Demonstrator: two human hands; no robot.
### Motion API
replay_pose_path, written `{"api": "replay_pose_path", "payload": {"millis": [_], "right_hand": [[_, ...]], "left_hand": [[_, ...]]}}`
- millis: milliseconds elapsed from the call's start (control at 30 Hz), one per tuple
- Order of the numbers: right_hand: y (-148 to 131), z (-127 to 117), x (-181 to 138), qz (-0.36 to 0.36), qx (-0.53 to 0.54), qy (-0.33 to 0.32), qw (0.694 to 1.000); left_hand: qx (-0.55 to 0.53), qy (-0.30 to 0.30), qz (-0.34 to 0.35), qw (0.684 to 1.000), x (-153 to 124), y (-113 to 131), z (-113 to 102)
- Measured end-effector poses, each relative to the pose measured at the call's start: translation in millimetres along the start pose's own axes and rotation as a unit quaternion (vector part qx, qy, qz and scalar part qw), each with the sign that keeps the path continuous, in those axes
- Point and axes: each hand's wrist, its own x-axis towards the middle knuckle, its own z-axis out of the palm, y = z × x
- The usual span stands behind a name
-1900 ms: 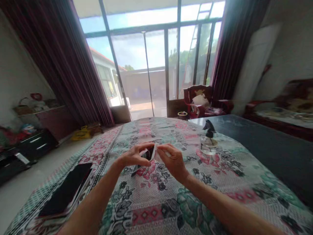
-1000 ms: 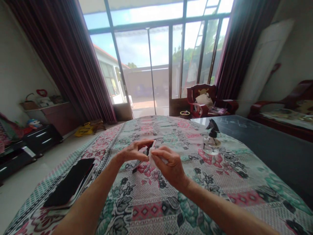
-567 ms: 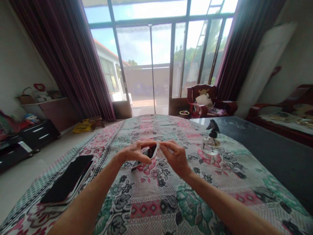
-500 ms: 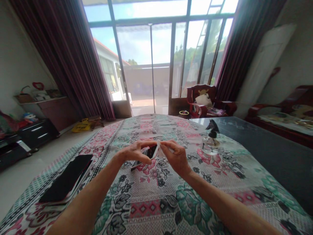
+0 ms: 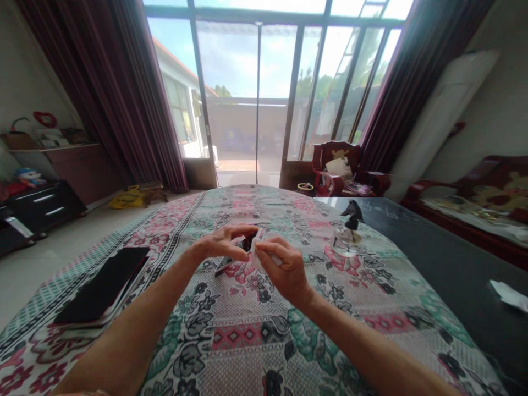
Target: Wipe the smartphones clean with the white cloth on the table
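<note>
Tilted above the tablecloth is a phone (image 5: 247,242) with a dark face and a pale edge. My left hand (image 5: 218,243) grips it between thumb and fingers, covering much of it. Pinched in my right hand (image 5: 286,269) is a white tissue (image 5: 257,263), pressed against the phone's right edge. The tissue hangs partly below my right fingers. The phone's lower left corner shows beneath my left hand, close to the cloth.
A clear spray bottle (image 5: 345,245) with a black head stands to the right. Dark flat notebooks (image 5: 103,289) lie stacked at the left. The patterned tablecloth (image 5: 256,341) covers the round table. Beside it, a dark surface (image 5: 445,264) carries a white packet (image 5: 509,295).
My right hand and the tissue have moved left and slightly down along the phone's edge. More tissue shows. The whole view has shifted a little.
</note>
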Motion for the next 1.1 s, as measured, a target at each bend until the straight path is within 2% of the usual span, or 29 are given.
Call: {"api": "replay_pose_path", "payload": {"millis": [400, 533, 700, 833, 1100], "right_hand": [[32.3, -11.5, 7.7, 0.047, -0.05, 0.044, 0.997], [24.1, -7.2, 4.0, 0.039, -0.04, 0.039, 0.998], [3.2, -0.3, -0.9, 0.018, -0.011, 0.012, 1.0], [-3.8, 0.0, -0.7, 0.007, -0.005, -0.005, 1.0], [29.6, -10.4, 7.1, 0.04, -0.052, 0.036, 0.997]], "left_hand": [[0.094, -0.047, 0.052, 0.993, 2.9, 9.1, 8.0], [0.079, -0.047, 0.045, 0.995, 2.1, 9.7, 6.5], [0.051, -0.011, 0.015, 0.999, -0.9, 7.1, 1.3], [0.041, -0.009, 0.027, 0.999, -1.0, 2.1, -1.0], [0.095, -0.058, 0.06, 0.992, 1.8, 17.4, 6.4]]}}
